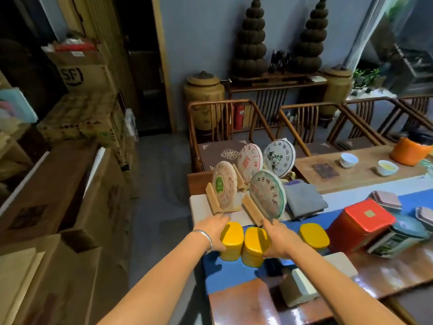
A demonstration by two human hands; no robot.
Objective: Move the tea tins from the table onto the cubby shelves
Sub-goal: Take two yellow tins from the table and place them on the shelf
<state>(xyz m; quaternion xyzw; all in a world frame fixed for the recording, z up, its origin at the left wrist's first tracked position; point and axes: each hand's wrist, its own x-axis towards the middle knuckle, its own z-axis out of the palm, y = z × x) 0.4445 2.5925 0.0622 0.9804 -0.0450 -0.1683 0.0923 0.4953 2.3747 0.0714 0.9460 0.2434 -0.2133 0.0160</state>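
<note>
Both arms are stretched forward over the near corner of the table [386,280]. The left hand [212,231] is laid against the outer side of the left yellow tin [230,240], with the thumb curled on its near face, and a silver bangle [205,239] is worn on that wrist. The right hand [277,239] is clamped on the outer side of the second yellow tin [254,242] in the same manner. The two tins are pressed together between the hands, side touching side, on the blue cloth [234,270]. A third yellow tin [312,235] is seen just to the right of the right hand, apart from it, and a red tin [364,221] and a green-lidded tin [398,238] stand further right. Just beyond the fingertips, round tea cakes [267,197] are propped on wooden stands. Left of the left hand the table edge is met, then open grey floor [161,184] and cardboard boxes [77,207].
</note>
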